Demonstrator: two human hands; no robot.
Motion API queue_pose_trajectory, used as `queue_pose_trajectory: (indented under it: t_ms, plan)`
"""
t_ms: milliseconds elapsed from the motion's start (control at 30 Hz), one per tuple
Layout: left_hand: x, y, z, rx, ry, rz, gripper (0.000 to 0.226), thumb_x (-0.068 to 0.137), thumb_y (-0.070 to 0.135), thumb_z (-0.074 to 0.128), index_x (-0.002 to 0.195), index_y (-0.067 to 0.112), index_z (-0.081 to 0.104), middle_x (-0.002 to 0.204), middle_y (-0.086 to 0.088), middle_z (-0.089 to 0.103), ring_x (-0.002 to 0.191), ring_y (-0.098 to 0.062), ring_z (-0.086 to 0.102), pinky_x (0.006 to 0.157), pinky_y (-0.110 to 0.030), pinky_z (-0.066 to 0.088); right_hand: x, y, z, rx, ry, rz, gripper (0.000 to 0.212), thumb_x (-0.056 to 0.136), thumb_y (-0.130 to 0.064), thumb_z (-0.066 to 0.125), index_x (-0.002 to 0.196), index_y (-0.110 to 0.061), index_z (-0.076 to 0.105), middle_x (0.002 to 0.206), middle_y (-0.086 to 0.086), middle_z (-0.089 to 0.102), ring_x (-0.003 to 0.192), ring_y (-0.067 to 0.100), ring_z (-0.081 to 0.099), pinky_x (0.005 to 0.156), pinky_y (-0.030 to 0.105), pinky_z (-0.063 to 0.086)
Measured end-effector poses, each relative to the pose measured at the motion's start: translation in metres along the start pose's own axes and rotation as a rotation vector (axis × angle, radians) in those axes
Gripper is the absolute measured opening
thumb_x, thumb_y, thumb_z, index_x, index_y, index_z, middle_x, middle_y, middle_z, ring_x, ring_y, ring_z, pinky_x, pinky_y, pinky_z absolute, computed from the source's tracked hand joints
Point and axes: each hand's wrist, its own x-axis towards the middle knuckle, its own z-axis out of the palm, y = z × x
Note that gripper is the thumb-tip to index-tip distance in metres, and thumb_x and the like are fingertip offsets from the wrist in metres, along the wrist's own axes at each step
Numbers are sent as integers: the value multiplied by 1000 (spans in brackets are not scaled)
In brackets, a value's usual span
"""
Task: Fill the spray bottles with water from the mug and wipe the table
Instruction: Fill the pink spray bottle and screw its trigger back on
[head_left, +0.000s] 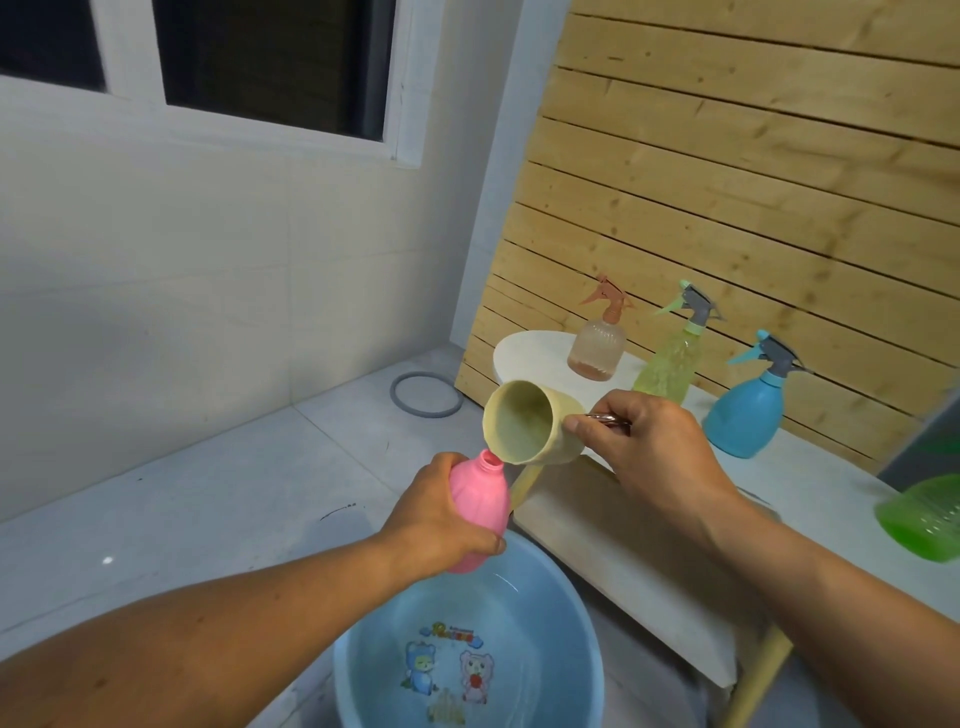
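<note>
My left hand (441, 512) grips a pink spray bottle (480, 506) with its cap off, held above a blue basin (566, 597). My right hand (654, 447) holds a pale yellow mug (524, 422) by its handle. The mug is tipped on its side, and its lip touches the pink bottle's open neck. On the white table (810, 483) stand a peach spray bottle (597, 338), a yellow-green spray bottle (672, 358) and a blue spray bottle (748, 410), each with its trigger head on.
The basin sits on the floor and holds water, with cartoon pictures on its bottom. A green container (922, 517) sits at the table's right edge. A wooden slat wall (753, 156) backs the table. A grey ring (426, 394) lies on the tiled floor.
</note>
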Motion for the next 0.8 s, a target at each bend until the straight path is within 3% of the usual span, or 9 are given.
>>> queue_pose_trajectory:
  t_ms: [267,800]
  plan:
    - [2,0,0,1,9,1,97,56,32,100,133,36,41,123,10,52,111,-17,56,84,-40,63,0,-1,-1,-36,4,-35,29,90,-43,71,70,-23,65,59,-6,51,61,9,48,55,31,33]
    - [2,0,3,4,8,3,97,58,30,100,134,35,41,124,9,52,112,-19,56,84,-38,62,2,2,1,-154,36,-151,29,92,-47,67,78,-22,67,75,-9,55,74,15,53,61,35,38]
